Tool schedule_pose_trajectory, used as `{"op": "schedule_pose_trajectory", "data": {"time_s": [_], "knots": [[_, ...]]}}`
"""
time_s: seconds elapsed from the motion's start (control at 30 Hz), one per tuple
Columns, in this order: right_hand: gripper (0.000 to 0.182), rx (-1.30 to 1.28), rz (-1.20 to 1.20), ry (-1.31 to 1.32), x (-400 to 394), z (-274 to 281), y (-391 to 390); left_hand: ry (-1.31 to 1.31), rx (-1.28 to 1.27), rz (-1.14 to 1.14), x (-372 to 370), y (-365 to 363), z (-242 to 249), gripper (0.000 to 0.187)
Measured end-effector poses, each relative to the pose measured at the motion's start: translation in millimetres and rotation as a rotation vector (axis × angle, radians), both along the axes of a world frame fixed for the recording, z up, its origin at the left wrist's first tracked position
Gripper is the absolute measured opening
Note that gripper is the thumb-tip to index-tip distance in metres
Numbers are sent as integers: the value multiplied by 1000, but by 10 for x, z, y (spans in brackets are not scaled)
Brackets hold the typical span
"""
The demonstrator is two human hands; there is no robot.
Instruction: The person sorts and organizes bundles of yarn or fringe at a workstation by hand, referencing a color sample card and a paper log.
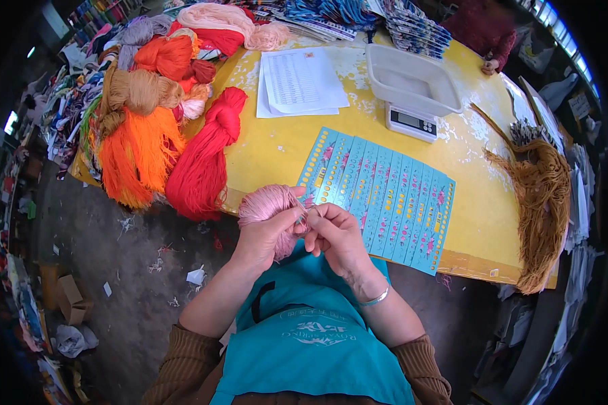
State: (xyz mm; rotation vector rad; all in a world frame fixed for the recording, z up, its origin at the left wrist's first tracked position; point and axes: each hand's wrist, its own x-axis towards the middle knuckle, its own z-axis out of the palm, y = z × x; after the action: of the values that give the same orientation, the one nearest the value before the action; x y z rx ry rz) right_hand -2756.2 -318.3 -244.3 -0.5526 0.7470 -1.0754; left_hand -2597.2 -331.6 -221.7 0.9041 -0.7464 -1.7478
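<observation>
My left hand (267, 237) grips a bundle of pale pink yarn (267, 202) held just off the near edge of the yellow table (284, 145). My right hand (338, 233) is close against it, with fingertips pinched on a few pink strands pulled out of the bundle. Right behind my hands, a row of several overlapping blue punched cards (385, 192) lies flat on the table. A silver bracelet sits on my right wrist.
Skeins of red (206, 158), orange (138, 152) and tan yarn pile up at the table's left end. A white tray on a digital scale (412, 91) and printed sheets (300, 81) lie further back. Brown yarn (540, 202) hangs off the right edge. Another person's hand (490, 65) rests at the far side.
</observation>
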Motion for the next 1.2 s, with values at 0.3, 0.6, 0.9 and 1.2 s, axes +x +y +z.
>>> {"op": "schedule_pose_trajectory", "data": {"time_s": [0.3, 0.6, 0.9, 1.2], "knots": [[4, -35, -6, 76, 3, 15, 3, -89, -52, 10, -4, 5, 0, 36], [2, 8, -138, 33, 22, 16, 15, -124, -121, -6, 10, -3, -79, 38], [3, 8, -129, 16, 47, 21, 25, -111, -129, 1, 10, 13, -57, 39], [3, 13, -122, -1, 54, 16, 31, -121, -122, -27, 15, 22, -15, 40]]}}
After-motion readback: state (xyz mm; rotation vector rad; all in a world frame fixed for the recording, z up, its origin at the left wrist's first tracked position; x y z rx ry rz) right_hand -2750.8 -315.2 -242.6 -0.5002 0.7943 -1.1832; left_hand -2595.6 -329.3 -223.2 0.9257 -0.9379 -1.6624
